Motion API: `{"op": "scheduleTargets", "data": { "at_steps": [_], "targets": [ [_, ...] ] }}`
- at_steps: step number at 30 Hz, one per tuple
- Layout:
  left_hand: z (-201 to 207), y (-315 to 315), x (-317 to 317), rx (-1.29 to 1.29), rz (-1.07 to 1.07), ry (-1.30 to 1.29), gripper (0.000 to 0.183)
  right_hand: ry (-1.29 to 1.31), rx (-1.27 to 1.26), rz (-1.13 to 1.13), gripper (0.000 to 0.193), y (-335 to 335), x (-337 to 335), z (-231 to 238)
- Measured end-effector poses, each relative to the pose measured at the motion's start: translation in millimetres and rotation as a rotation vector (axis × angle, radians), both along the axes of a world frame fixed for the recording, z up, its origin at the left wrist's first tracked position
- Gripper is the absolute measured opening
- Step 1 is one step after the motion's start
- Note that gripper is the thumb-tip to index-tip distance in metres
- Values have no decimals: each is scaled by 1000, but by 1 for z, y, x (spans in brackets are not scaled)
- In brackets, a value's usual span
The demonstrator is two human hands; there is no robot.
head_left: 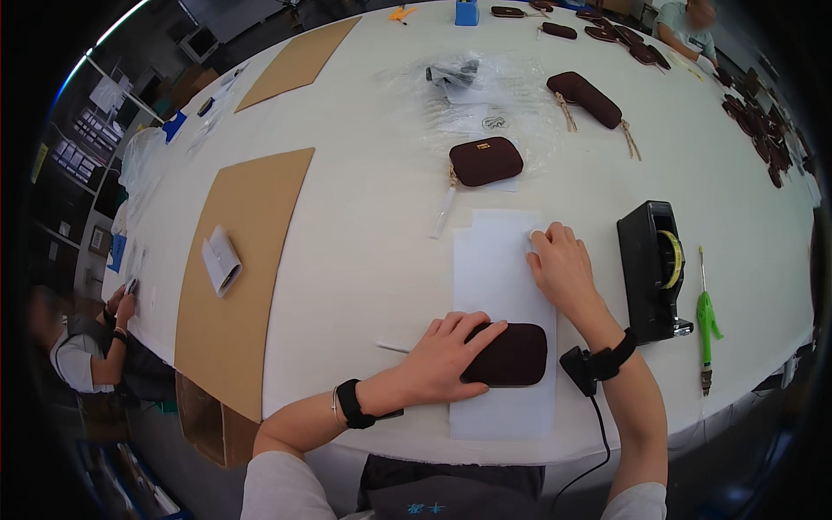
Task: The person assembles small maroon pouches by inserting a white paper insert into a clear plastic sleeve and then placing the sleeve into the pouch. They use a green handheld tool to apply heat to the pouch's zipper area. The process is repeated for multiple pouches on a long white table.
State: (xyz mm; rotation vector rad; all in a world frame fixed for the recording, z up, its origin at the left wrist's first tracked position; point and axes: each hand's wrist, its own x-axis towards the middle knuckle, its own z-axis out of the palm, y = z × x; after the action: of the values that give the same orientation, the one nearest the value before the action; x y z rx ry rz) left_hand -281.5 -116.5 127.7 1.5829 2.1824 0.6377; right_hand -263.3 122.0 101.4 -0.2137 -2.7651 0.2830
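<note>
A dark maroon zip pouch (pixel 518 355) lies on white paper sheets (pixel 498 277) near the table's front edge. My left hand (pixel 442 357) grips the pouch's left end, with the thumb along the near side and fingers over the far side. A thin white strip (pixel 392 347) sticks out to the left, beyond that hand. My right hand (pixel 562 263) is at the upper right corner of the paper, fingers curled and closed on its edge; a small white bit shows at the fingertips. Farther off, another maroon pouch (pixel 487 162) with a tassel lies on the table.
Right of the paper stand a black tape dispenser (pixel 652 277) and a green-handled tool (pixel 706 325). Cardboard (pixel 251 338) lies left, bearing a folded white piece (pixel 222 262). Clear plastic bags (pixel 451 95) and more maroon pouches (pixel 585 97) lie beyond. Two people sit around the table.
</note>
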Motion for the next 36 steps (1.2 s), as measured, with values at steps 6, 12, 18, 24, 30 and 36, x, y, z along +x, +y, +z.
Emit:
{"op": "scheduleTargets", "data": {
  "at_steps": [6, 12, 18, 24, 30, 36],
  "targets": [
    [-2, -4, -3, -6, 12, -45, 85, 91, -37, 75, 10, -3, -6, -4],
    [-1, -5, -4, -8, 33, -20, 89, 107, -543, 107, 21, -10, 1, 25],
    [-1, -14, -2, 26, 174, -6, 96, 1, -1377, 236, 52, -16, 9, 42],
    [-8, -34, 4, 69, 245, 33, 71, 151, -1135, 112, 54, -28, 36, 69],
    [-13, -44, 1, 81, 216, 83, 39, 39, -533, 433, 34, -46, 115, 48],
    [-9, -44, 0, 403, 418, -98, 35, -20, -263, 399, 28, -61, 144, 30]
  ]
}}
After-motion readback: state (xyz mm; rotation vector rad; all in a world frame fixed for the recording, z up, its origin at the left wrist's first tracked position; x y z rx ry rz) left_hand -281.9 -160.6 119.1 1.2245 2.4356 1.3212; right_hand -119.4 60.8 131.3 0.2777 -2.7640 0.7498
